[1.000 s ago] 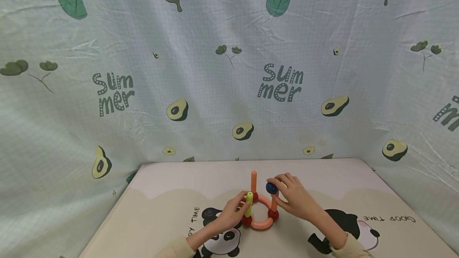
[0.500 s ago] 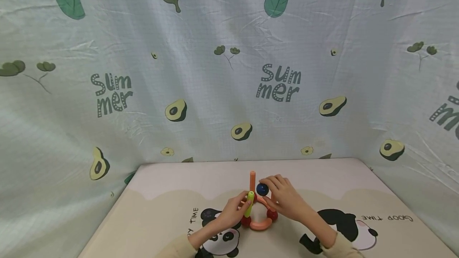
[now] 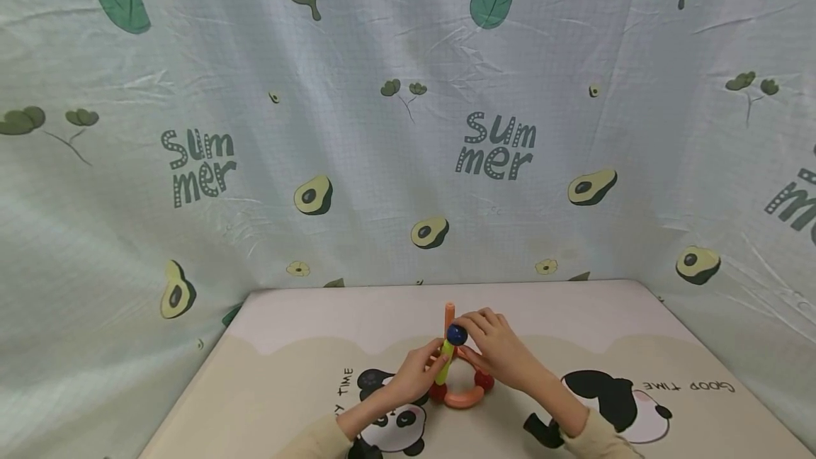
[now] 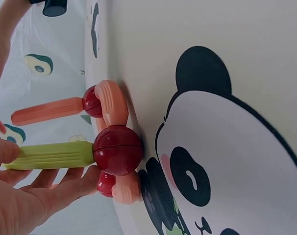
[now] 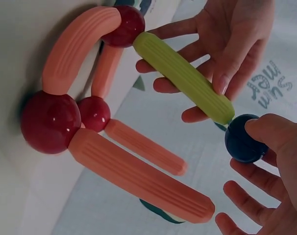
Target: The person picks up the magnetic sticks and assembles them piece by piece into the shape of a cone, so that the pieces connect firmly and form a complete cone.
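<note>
My left hand (image 3: 414,375) pinches a yellow-green ribbed toy rod (image 5: 185,78) between thumb and fingers. The rod stands up from a red ball (image 4: 118,150) at the near left of a small ring. Thumb and fingers of my right hand (image 3: 500,351) pinch a dark blue ball (image 5: 242,139) at the rod's upper end; in the right wrist view the two seem to meet. Curved orange pieces (image 5: 75,51) and red balls (image 5: 50,122) make up the ring on the table. Two straight orange rods (image 5: 143,176) rise from the other red balls, their top ends bare.
A pale table mat (image 3: 293,346) with a panda print (image 3: 392,431) and another black-and-white animal print (image 3: 602,402) lies under the ring. Behind it hangs a printed cloth (image 3: 363,147), which also closes off both sides.
My right hand has moved left with the blue ball, from beside the right orange rod to the top of the yellow-green rod. The left hand has stayed almost still, its rod leaning slightly.
</note>
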{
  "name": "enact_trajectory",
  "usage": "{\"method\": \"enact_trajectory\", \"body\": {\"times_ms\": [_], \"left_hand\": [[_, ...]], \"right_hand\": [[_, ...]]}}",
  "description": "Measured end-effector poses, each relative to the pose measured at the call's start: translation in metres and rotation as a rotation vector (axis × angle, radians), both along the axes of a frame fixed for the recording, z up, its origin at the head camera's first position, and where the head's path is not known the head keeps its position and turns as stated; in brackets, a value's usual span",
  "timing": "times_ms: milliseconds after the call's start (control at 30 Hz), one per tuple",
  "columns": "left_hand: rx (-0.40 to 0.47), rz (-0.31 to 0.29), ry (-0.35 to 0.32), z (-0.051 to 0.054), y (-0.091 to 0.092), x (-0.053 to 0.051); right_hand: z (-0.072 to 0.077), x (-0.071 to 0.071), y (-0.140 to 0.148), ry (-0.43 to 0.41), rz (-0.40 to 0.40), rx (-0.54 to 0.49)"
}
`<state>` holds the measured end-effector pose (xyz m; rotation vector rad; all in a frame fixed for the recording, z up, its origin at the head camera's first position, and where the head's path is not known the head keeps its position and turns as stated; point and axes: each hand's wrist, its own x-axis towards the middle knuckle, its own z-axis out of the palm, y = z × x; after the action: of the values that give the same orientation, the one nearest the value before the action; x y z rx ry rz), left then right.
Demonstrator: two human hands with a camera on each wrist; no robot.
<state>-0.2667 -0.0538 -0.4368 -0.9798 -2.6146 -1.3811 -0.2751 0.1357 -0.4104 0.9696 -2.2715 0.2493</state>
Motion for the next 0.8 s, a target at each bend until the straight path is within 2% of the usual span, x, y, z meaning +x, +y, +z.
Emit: {"method": "enact_trajectory", "body": {"times_ms": [167, 400, 567, 800], "left_hand": [[-0.011, -0.006, 0.008, -0.0012, 0.0010, -0.0008], [-0.010, -0.008, 0.020, 0.0010, 0.0005, -0.0011], [0.001, -0.003, 0.011, 0.0020, 0.0005, -0.0005], [0.016, 0.005, -0.008, -0.0004, 0.0006, 0.0006]], "right_hand": [[-0.0009, -0.0009, -0.0016, 0.014, 0.024, 0.009], [0.0001, -0.0017, -0.0034, 0.017, 0.012, 0.013], [-0.0004, -0.0023, -0.0026, -0.028, 0.012, -0.012], [-0.0017, -0.0051, 0.0040, -0.123, 0.033, -0.124]]}}
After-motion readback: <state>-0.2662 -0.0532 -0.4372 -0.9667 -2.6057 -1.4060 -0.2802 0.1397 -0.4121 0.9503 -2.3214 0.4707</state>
